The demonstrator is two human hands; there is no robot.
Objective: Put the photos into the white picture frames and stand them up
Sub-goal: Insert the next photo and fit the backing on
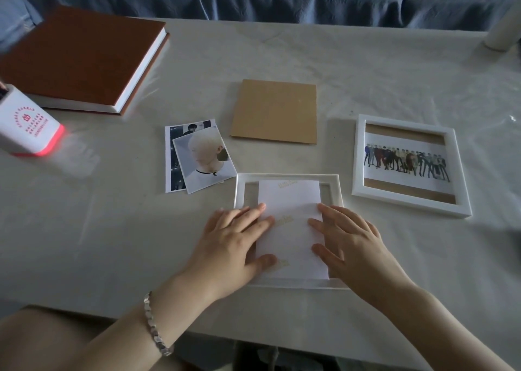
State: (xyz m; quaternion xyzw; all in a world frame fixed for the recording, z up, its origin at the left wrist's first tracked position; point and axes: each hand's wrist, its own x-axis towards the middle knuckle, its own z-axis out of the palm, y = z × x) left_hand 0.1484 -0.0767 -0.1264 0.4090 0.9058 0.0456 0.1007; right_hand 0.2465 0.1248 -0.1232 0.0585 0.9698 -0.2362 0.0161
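I have both hands spread flat on a white-backed photo (290, 229), which lies face down inside the near white frame (287, 176); that frame lies flat on the tabletop (112, 229). The left hand (236, 244) presses the photo's left edge with straight fingers; the right hand (352, 246) presses its right edge the same way; neither curls round anything. A second white frame (359, 156) lies flat to the right, holding a group photo (406, 159). A brown backing board (275, 111) sits beyond the near frame, apart from it; two loose photos (197, 156) overlap just beside the frame's far left corner; a brown book (79, 60) lies far left.
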